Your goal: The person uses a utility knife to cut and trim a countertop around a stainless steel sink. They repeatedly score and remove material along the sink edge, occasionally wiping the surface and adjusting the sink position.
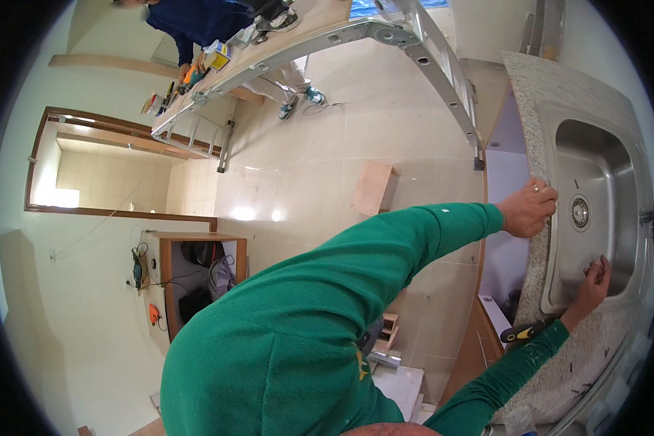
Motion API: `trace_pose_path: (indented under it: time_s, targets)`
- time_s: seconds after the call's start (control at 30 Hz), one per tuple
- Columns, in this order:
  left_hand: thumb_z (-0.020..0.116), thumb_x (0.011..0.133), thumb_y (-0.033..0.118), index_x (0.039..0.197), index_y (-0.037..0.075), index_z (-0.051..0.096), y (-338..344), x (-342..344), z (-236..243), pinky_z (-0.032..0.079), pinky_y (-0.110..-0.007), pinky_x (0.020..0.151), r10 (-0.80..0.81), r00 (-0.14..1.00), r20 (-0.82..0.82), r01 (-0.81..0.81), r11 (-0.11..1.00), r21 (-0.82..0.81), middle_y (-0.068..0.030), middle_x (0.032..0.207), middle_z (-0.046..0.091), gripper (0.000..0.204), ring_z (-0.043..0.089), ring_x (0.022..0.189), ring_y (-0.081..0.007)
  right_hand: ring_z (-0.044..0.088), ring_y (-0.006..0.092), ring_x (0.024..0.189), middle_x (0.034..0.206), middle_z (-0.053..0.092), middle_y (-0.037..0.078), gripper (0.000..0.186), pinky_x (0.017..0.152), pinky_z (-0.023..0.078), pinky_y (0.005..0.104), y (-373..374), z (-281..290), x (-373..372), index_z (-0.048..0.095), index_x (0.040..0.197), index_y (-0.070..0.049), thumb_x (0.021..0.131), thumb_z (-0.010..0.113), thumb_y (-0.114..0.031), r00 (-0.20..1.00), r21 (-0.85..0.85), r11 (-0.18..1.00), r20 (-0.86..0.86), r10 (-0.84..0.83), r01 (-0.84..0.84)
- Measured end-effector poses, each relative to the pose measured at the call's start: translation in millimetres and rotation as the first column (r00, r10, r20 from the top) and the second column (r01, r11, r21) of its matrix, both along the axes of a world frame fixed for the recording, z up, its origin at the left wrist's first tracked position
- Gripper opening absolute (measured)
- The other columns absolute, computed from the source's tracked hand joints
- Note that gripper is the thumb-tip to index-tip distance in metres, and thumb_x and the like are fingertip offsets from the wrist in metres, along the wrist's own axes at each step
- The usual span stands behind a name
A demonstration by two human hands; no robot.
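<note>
My left hand (529, 208) rests at the front edge of the speckled stone countertop (536, 161), beside the sink rim. Its fingers are curled, and whatever they may hold is hidden. Over the near end of the steel sink (609, 163), my right hand (592, 287) has its fingers pinched together; anything between them is too small to make out. A round drain strainer (579, 211) sits in the basin floor, with a small dark, thin piece (576, 184) lying beside it. Close to my right wrist, a black and yellow tool handle (525, 332) lies at the counter's edge.
Below the counter is an open cabinet (503, 178). A folding aluminium ladder platform (443, 87) spans the far side, carrying tools; another person in dark blue (196, 25) is behind it. A wooden box (374, 187) stands on the tiled floor. A wooden cabinet (196, 280) stands left.
</note>
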State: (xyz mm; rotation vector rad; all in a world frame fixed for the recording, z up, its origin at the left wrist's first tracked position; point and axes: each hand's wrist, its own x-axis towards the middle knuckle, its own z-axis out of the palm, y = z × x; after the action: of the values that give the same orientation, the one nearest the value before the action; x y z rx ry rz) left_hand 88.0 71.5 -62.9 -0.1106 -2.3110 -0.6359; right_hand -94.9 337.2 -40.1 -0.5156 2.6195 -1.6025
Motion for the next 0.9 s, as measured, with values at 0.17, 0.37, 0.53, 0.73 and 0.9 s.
trace_pose_path:
  time_s: [0.17, 0.37, 0.53, 0.73, 0.9]
  targets:
    - [0.068, 0.078, 0.013, 0.103, 0.005, 0.062, -4.0, 2.5, -5.1, 0.039, -0.057, 0.104, -0.019, 1.0, 0.021, 0.018, 0.999, 0.048, -0.0199, 0.122, 0.054, 0.027, 0.054, 0.113, -0.0435, 0.068, 0.0132, 0.087, 0.102, 0.075, 0.006, 0.036, 0.083, 0.056, 0.0296, -5.5, 2.9, 12.2, 0.071, 0.139, -0.005, 0.109, 0.065, -0.025, 1.0, 0.059, 0.998, -0.019, -0.003, 0.004]
    - [0.069, 0.078, 0.013, 0.104, 0.005, 0.065, -9.0, -13.4, -23.3, 0.038, -0.059, 0.107, 0.028, 0.998, 0.049, -0.031, 0.999, 0.043, -0.0221, 0.122, 0.059, 0.027, 0.054, 0.12, -0.0449, 0.07, 0.015, 0.09, 0.105, 0.076, 0.008, 0.034, 0.083, 0.057, 0.0319, -14.2, 17.0, 11.1, 0.073, 0.134, -0.005, 0.106, 0.068, -0.023, 0.981, 0.145, 0.987, -0.192, -0.038, 0.067]
    - [0.066, 0.081, 0.011, 0.104, 0.008, 0.065, 0.9, -19.0, -16.5, 0.036, -0.054, 0.101, -0.026, 0.997, -0.075, 0.032, 0.996, 0.081, -0.0158, 0.117, 0.062, 0.023, 0.058, 0.111, -0.0378, 0.076, 0.0245, 0.086, 0.096, 0.079, 0.014, 0.029, 0.082, 0.059, 0.038, -7.2, 29.2, 12.0, 0.077, 0.12, -0.008, 0.098, 0.073, -0.026, 0.984, 0.031, 0.996, -0.163, -0.075, 0.081]
    - [0.061, 0.088, 0.016, 0.101, 0.008, 0.065, 8.2, -18.9, -6.5, 0.033, -0.048, 0.102, -0.096, 0.992, -0.08, 0.1, 0.994, 0.046, -0.0127, 0.118, 0.064, 0.016, 0.057, 0.109, -0.032, 0.076, 0.0191, 0.079, 0.089, 0.079, 0.01, 0.028, 0.077, 0.06, 0.0332, 5.7, 28.5, 18.8, 0.077, 0.119, -0.006, 0.097, 0.076, -0.023, 0.987, -0.1, 0.99, -0.116, -0.114, 0.103]
    - [0.059, 0.09, 0.018, 0.1, 0.005, 0.065, 8.0, -17.3, -10.7, 0.036, -0.051, 0.1, -0.104, 0.988, -0.11, 0.108, 0.994, 0.03, -0.0161, 0.119, 0.065, 0.018, 0.056, 0.111, -0.0361, 0.075, 0.0152, 0.082, 0.092, 0.078, 0.006, 0.029, 0.076, 0.06, 0.0302, 20.4, 33.6, 21.6, 0.074, 0.124, -0.002, 0.101, 0.073, -0.02, 0.993, -0.384, 0.921, -0.069, -0.1, 0.067]
